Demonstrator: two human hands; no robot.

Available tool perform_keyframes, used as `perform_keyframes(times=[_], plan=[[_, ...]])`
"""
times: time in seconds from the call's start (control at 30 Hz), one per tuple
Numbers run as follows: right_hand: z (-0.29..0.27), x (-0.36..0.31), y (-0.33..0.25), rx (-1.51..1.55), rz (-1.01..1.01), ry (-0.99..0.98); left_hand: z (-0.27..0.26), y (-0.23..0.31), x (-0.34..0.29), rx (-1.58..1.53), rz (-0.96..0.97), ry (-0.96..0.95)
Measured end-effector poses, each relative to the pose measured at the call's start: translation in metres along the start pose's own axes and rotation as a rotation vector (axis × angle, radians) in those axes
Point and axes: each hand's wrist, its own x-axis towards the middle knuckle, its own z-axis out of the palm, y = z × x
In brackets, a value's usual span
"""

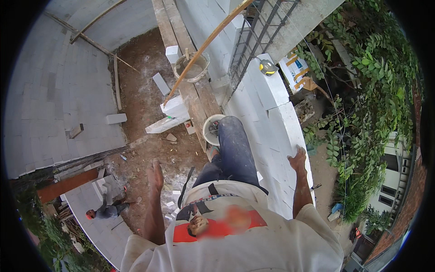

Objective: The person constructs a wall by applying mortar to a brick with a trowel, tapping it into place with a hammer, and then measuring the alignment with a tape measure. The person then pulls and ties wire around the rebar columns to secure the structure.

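My right hand (297, 159) rests on the top of the white block wall (284, 121), its thumb and fingers apart and nothing in its grip. On my other side, my left hand (155, 177) hangs in the air above the dirt floor, fingers stretched out and holding nothing. Farther along the same wall top sits a yellow and black tape measure (268, 67). Beside my knee a white bucket (209, 132) stands on the planks, with small items inside that I cannot make out. My legs stand close to the wall's inner face.
Wooden planks (195, 93) carry a mortar bucket (192, 68) and white blocks (175, 107). A slanting wooden pole (209, 45) crosses above them. A rebar cage (256, 38) rises ahead. Dense foliage (371, 68) lies beyond the wall. Another person (106, 210) is below at the left.
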Motion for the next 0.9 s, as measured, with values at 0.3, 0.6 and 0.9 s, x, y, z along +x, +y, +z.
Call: perform_keyframes(times=[0.3,0.6,0.9], plan=[[-0.003,-0.006,-0.002,-0.045,0.08,-0.047,-0.014,0.051,0.022,-0.16,0.054,0.1],[-0.039,0.03,-0.082,0.065,0.259,-0.043,-0.011,0.028,0.065,-0.137,-0.067,-0.072],[-0.079,0.245,-0.309,0.083,-0.198,0.362,0.038,0.108,0.208,0.086,-0.168,-0.469]])
